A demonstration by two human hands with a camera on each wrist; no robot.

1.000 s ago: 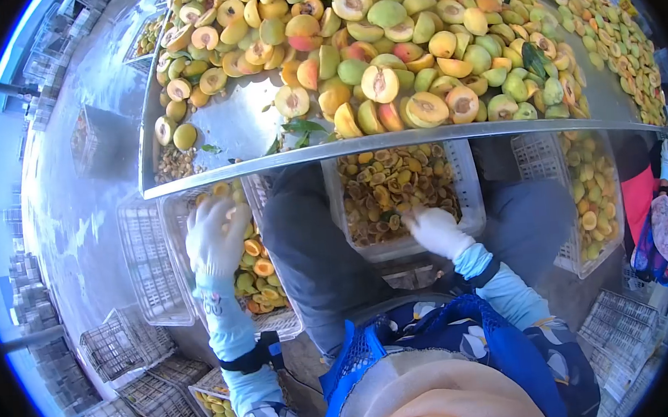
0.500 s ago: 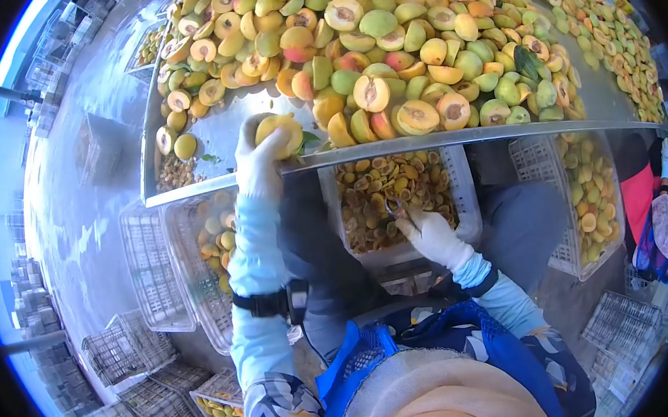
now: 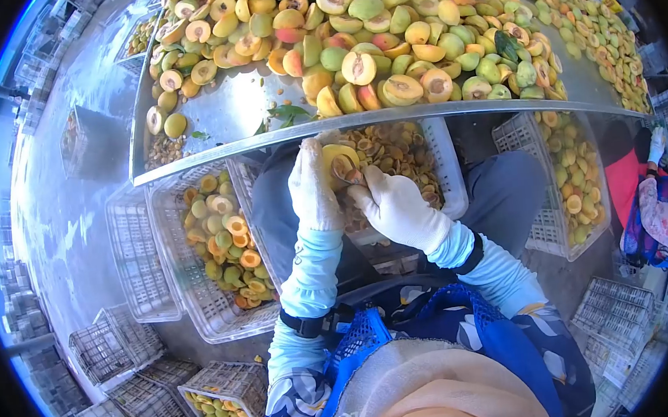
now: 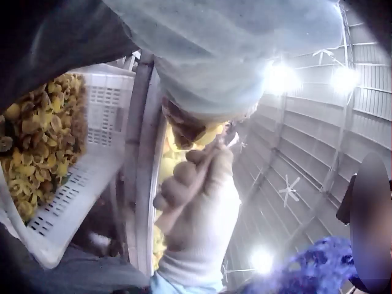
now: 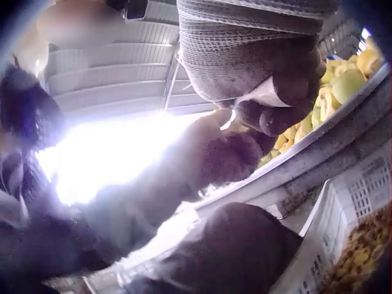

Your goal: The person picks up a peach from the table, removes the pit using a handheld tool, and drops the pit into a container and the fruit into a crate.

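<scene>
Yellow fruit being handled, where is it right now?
In the head view, the yellow fruit is in the left hand, just left of the right hand, on the person's side of the metal table edge.

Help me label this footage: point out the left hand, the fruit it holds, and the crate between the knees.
Left hand [image 3: 314, 190]: head view, middle of the white glove.
Fruit [image 3: 338, 156]: head view, its yellow surface.
Crate between the knees [image 3: 446, 166]: head view, its right side wall.
</scene>
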